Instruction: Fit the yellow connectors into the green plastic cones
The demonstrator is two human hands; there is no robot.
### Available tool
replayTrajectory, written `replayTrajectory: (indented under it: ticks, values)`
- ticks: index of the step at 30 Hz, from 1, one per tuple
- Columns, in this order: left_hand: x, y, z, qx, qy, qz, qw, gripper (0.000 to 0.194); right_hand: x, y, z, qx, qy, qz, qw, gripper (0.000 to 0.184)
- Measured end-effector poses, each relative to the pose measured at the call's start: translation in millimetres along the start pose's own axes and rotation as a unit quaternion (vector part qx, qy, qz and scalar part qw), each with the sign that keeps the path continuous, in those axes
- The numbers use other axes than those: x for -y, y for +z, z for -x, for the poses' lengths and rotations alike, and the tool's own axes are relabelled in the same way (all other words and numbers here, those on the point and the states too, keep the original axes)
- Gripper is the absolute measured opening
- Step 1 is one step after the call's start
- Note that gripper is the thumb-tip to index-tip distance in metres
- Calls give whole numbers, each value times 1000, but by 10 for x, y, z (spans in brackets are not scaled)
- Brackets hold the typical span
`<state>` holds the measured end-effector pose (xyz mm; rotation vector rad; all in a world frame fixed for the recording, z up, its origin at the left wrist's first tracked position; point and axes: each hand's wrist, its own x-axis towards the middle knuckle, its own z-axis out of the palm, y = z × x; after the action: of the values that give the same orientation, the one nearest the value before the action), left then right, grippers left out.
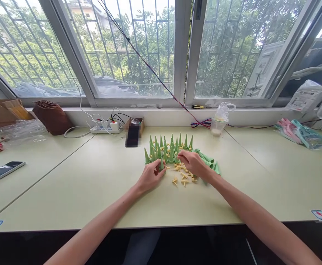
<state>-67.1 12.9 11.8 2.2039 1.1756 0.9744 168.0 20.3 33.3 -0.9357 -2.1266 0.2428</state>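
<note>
My left hand (151, 176) is closed around a small green cone (161, 164) that stands upright between thumb and fingers at the front left of a cluster. To its right, my right hand (193, 162) is closed in a pinch beside the cluster's green cones (171, 151); whatever its fingertips hold is too small or hidden to tell. Behind both hands the cones stand point up in rows, with yellow bits among them. Small yellow T-shaped pieces (184, 176) lie loose between my hands. More green cones (205, 157) lie on their sides behind my right wrist, which partly covers them.
On the pale table (80, 191) a phone (2, 173) lies far left. A power strip (105, 129) and a small box (138, 127) stand near the window wall. A plastic cup (217, 127) with a bag stands behind right. Bagged pink and teal items (300, 133) lie far right.
</note>
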Motion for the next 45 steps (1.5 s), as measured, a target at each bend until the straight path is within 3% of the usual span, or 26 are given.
replayTrajectory:
  ticks: [7,11,14,20,24,31,36,45]
  values:
    - [5,-39,-21,18,8,-15,1000,11,72,-111,-193,84,-78,131,985,47]
    - [29,-93,-17,5,5,-9,1000,20,16,-91,-203,97,-99,167,976,54]
    - [67,-133,-18,2,11,-9,1000,20,-37,-51,-107,88,-92,189,974,50]
    - [115,-189,-45,-1,54,-43,998,22,-43,17,69,157,-70,215,961,25]
    - [105,-210,-45,3,73,-64,995,25,23,13,57,190,-56,229,953,20]
    - [72,-167,-22,35,40,-94,994,21,100,44,66,227,-24,245,942,13]
    - [56,-154,-22,36,33,-98,994,21,101,74,71,212,-35,224,951,14]
    - [65,-150,-31,34,45,-90,994,27,91,92,80,87,-32,100,991,15]
